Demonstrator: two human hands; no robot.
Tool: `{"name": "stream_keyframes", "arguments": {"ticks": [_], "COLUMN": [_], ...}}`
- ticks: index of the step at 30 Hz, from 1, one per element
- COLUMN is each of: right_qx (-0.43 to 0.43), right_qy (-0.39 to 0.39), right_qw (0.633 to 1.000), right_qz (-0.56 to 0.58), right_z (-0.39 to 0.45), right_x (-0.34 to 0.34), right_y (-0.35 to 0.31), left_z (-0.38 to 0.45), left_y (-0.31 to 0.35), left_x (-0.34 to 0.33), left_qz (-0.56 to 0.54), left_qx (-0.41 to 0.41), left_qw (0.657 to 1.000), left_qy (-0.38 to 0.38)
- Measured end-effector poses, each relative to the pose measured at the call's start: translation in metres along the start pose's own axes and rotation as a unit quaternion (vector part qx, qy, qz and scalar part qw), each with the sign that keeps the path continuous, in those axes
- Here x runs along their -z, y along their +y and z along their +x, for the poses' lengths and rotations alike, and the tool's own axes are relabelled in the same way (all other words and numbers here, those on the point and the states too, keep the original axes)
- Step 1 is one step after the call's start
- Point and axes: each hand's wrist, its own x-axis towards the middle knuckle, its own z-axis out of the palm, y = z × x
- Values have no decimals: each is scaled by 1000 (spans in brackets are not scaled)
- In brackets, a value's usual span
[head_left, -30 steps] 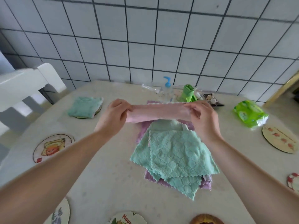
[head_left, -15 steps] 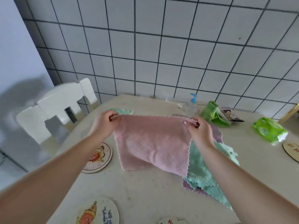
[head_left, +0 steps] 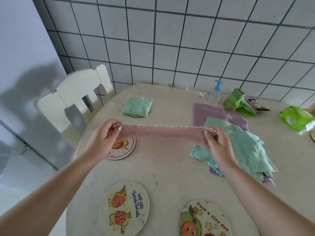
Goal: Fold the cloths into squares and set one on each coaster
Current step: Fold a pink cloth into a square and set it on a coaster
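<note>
Pink cloth mid-fold over the desk

Both hands, left hand [head_left: 102, 135] and right hand [head_left: 215, 139], pinch the floppy, light pink cloth [head_left: 162, 132] by its ends; corners look like the best hold.

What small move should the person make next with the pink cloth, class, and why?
Probably bring the two hands together to fold it across. The pink cloth hangs as a long strip between the left hand and right hand, not yet square, above the bare coaster.
</note>
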Motion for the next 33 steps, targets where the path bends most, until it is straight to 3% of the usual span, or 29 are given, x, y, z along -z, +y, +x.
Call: {"name": "stream_keyframes", "arguments": {"ticks": [5,13,23,33], "right_qx": [-100,-167,-203,-215], "right_qy": [-70,-130,-108,-95], "right_qw": [990,962,959,955], "right_qz": [-67,-172,-164,-184], "right_z": [-58,-96,-45,-13], "right_x": [-11,-12,-33,-48], "right_y": [61,107,118,131], "left_z": [-64,-97,-38,-1], "left_y": [-51,-98,-108,-128], "left_x": [-30,-51,-81,-101], "left_qz": [-53,14,-1,66], "left_qx": [96,189,267,247], "left_qw": [991,969,956,961], "left_qy": [-73,-157,-118,-108]}}
